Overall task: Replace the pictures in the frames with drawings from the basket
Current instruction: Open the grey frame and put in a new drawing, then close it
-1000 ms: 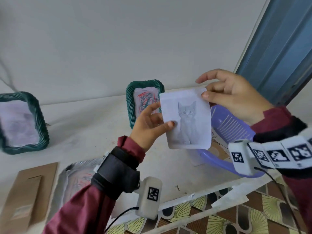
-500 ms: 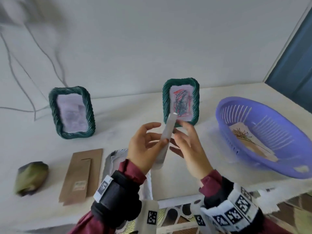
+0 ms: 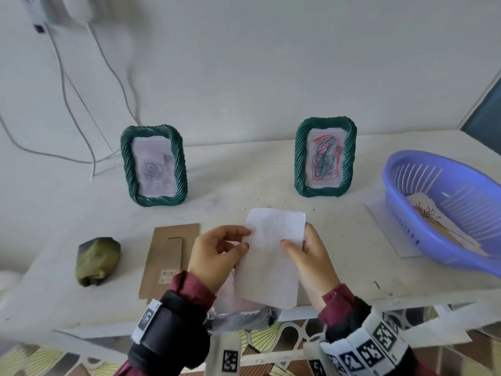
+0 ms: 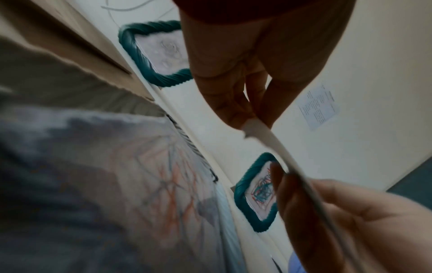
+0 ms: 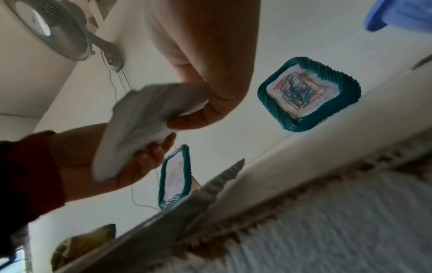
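Both hands hold a white sheet blank side up, low over the table's front. My left hand pinches its left edge; my right hand pinches its right edge. The same sheet shows edge-on in the left wrist view and from beneath as the sheet in the right wrist view. Under it lies an open frame with a faint drawing inside. Two green frames stand at the back: the left frame with a pale picture, the right frame with a red and blue scribble. The purple basket at right holds a brown drawing.
A brown cardboard frame back lies left of my hands. A green crumpled lump sits further left. White cables hang down the wall at the back left. A paper sheet lies under the basket. The table's front edge runs just below my wrists.
The sheet showed a cat picture held up, then turned edge-on, and now lies blank side up, lower over the open frame. The view has swung left and down.
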The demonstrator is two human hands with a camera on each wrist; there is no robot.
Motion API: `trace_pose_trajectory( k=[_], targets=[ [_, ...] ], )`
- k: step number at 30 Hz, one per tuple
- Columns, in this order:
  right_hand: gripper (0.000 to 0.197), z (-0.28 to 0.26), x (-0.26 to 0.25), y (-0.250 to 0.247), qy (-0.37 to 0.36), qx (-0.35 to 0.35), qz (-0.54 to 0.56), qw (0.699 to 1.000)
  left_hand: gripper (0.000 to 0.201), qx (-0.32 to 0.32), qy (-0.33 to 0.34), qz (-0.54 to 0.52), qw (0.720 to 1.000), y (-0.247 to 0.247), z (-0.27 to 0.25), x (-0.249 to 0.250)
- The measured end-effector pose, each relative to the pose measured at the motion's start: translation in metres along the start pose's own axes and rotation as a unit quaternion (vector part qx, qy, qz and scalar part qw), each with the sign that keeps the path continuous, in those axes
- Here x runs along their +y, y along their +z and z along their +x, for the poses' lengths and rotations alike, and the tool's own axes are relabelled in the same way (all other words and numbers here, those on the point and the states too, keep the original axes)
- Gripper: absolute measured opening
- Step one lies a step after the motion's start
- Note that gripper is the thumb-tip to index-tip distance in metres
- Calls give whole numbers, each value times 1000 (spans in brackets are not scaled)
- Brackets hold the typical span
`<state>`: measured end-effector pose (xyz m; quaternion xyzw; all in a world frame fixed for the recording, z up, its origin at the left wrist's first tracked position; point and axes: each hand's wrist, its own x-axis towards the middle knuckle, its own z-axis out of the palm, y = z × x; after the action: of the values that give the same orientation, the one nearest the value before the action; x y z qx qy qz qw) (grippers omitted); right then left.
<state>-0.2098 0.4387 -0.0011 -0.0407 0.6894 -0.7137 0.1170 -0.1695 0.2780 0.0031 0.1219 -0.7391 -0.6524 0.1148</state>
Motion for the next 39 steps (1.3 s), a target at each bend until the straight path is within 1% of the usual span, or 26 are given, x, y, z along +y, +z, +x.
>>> trace_pose_trajectory(
  k=[2,5,7,10,12,15,19,22,25,30,39],
  targets=[
    [27,-3,6,4,-5,2,-73,997,31,28,-17,20,999,-10,-7,-5],
    [41,-8,16,7,-27,12,-191,981,28,44,-40,73,996,-21,-19,-12],
    [42,-11,19,11,-57,5,-272,961,26,45,-49,121,990,-26,-25,-15],
    [34,-13,23,19,-101,-23,-370,923,20,52,-42,190,980,-30,-29,-19],
    [34,-13,23,24,-113,-33,-406,906,21,50,-39,228,972,-32,-30,-20],
    [37,-15,20,29,-119,-49,-445,886,27,42,-37,266,962,-34,-29,-22],
    [38,-18,21,32,-127,-64,-489,861,35,39,-37,288,956,-36,-25,-23],
    [38,-18,25,33,-117,-67,-498,857,38,37,-29,297,954,-36,-23,-23],
    [39,-18,25,33,-113,-66,-489,862,40,29,-23,310,950,-37,-21,-24],
    [40,-18,26,32,-114,-56,-473,872,39,15,-14,303,953,-37,-20,-25],
    [42,-20,27,31,-94,-56,-480,870,39,-20,-16,357,934,-33,-19,-23]
  ],
)
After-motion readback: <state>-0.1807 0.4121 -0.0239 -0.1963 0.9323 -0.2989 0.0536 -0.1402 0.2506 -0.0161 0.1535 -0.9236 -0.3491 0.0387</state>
